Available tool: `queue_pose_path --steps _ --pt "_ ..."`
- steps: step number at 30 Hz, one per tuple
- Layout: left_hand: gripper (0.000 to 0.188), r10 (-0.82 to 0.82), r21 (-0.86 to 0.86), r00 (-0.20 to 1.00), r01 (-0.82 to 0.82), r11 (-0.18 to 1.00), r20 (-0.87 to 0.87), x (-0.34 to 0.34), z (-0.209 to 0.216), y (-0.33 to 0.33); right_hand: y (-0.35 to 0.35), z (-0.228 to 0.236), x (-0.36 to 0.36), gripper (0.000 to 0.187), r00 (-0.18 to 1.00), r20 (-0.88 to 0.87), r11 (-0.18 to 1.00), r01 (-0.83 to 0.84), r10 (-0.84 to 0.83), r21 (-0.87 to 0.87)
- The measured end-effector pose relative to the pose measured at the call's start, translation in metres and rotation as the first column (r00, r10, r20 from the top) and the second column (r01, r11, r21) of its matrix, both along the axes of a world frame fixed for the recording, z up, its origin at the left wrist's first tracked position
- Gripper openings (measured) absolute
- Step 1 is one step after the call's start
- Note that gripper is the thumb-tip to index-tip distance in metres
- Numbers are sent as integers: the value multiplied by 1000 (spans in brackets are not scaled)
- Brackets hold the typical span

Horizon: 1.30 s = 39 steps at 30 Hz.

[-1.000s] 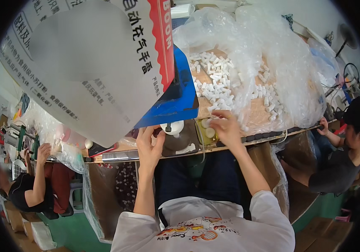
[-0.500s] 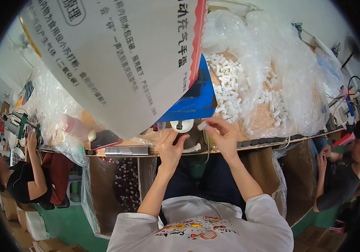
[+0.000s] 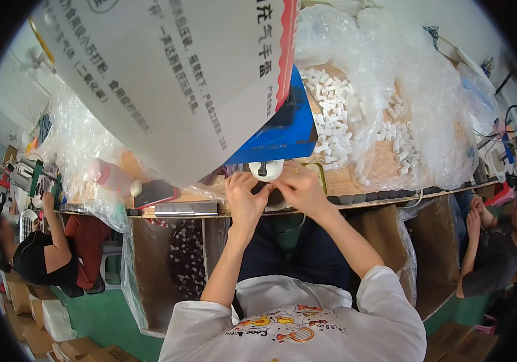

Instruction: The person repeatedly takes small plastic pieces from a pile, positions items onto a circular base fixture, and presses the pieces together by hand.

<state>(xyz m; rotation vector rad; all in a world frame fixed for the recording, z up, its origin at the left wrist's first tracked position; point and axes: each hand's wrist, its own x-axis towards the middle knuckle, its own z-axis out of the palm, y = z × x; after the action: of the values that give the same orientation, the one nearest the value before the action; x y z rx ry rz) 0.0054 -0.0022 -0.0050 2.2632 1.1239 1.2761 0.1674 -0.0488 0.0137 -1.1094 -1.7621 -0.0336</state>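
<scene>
Two hands point(image 3: 245, 196) converge beside one white disc point(image 3: 273, 171); grip state indeterminable. Bare bench point(image 3: 341, 180) lies right of them, edge nearby.

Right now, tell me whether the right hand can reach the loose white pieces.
Probably yes: the white pieces lie just beyond the right hand, and the clear plastic appears to leave the nearest ones uncovered.

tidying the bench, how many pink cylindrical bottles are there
1 pink cylindrical bottle, on the wooden table, left of the left hand; others may hide behind the white printed sheet.
</scene>
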Motion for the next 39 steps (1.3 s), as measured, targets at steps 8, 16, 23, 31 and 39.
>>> queue_pose_path --steps 8,16,23,31,39 --pt "30 -326 -258 945 317 913 7 -15 26 31 38 -32 119 33 826 416 849 490 -381 -197" --pt "55 -25 -321 916 166 932 400 -38 2 -19 18 -24 108 23 931 -85 903 319 -356 -289" --pt "30 -173 -194 966 210 958 189 -10 -2 6 -13 3 35 19 915 -287 873 123 -284 -471" --pt "31 -47 -404 938 -102 909 -344 -99 71 -24 -10 11 10 15 973 -150 897 92 -173 -433" --pt "20 260 -172 907 -329 928 -332 -111 22 42 2 -9 -24 21 994 46 957 104 -95 -272"
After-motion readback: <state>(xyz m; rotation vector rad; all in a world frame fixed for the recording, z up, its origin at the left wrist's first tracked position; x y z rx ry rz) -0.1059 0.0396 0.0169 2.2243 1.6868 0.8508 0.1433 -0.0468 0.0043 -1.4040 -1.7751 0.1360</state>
